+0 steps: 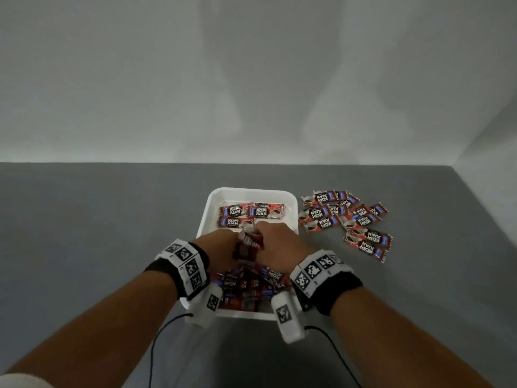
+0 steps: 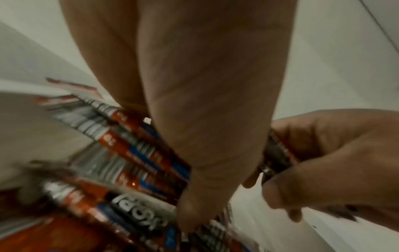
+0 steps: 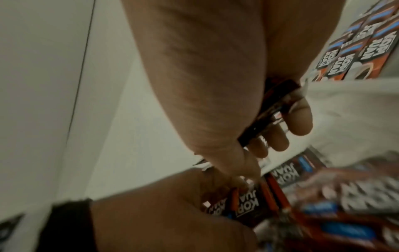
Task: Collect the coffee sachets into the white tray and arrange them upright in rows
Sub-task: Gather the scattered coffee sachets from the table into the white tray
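Head view: loose sachets (image 1: 347, 219) beside tray (image 1: 212, 203); wrist views: both hands' fingers (image 3: 300, 117) clamped on sachet bundle (image 1: 249, 245).

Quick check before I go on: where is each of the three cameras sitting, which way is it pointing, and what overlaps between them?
Head: worn on the head, looking forward and down at the white tray on the grey table; both forearms, left hand and right hand show.
Left wrist: looks along the left palm at the sachets in the tray; the right hand enters at the right.
Right wrist: looks along the right palm at the held sachet bundle; the left hand shows below.
Shared: all views show both hands gripping sachets.
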A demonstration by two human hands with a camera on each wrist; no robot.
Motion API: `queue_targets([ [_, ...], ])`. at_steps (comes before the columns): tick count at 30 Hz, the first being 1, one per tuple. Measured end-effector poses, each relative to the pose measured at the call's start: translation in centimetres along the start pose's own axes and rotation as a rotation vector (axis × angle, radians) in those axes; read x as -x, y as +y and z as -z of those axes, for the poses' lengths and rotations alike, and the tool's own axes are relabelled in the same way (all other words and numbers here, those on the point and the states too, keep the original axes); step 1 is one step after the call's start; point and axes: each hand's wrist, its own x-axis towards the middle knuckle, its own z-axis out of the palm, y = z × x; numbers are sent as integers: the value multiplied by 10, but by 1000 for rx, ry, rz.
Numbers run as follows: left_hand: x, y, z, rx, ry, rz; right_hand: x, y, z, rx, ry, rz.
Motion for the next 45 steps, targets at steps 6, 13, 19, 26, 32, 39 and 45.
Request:
queue_targets([
  [6,13,-24,-10,185,-7,-52,4,-7,-23,68,-124,29],
  [13,15,-29,-19,76,-27,-43,22,13,-42,384,-174,24],
  [19,17,-27,-27,47,87,-145,37,14,-51,374,5,52],
  [26,13,-28,-31,-5,97,-74,31,18,-43,486,-57,81],
  [32,11,-22,-18,78,187,-50,32,30,-24,181,111,101],
  [39,-22,53,20,210,350,-179,37,116,43,159,402,-221],
  [45,-86,149,20,47,225,-178,56,184,43,287,273,-514],
])
